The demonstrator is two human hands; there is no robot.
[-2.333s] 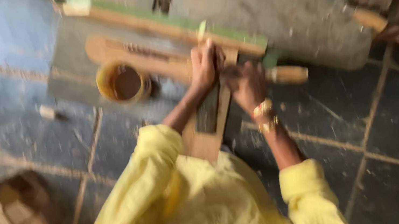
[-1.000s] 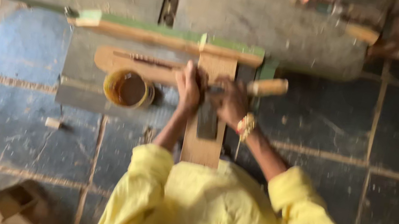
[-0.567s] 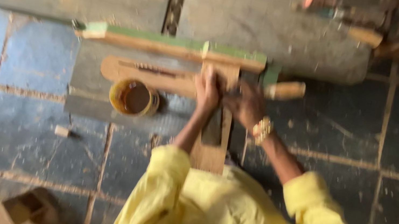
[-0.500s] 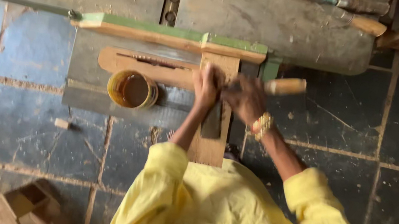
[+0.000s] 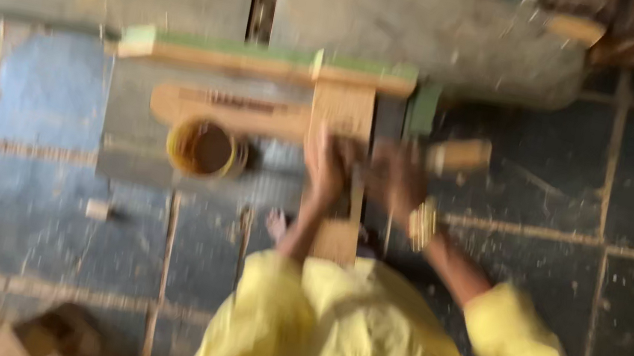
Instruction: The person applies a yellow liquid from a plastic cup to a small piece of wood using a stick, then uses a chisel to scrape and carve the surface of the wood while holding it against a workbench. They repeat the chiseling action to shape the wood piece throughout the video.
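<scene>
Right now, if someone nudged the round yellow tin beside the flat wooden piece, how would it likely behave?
The yellow tin stands upright and open-topped on the stone slab, so it would probably slide rather than roll. It looks squat and wide, so tipping seems unlikely. Its dark inside may be some contents, adding weight and spill risk, though blur leaves that unsure.

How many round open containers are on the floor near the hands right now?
1: a yellow round container sits on the tiled floor, left of the left hand and just below the flat wooden piece. The frame is blurred, and the person's yellow clothing may hide others.
</scene>
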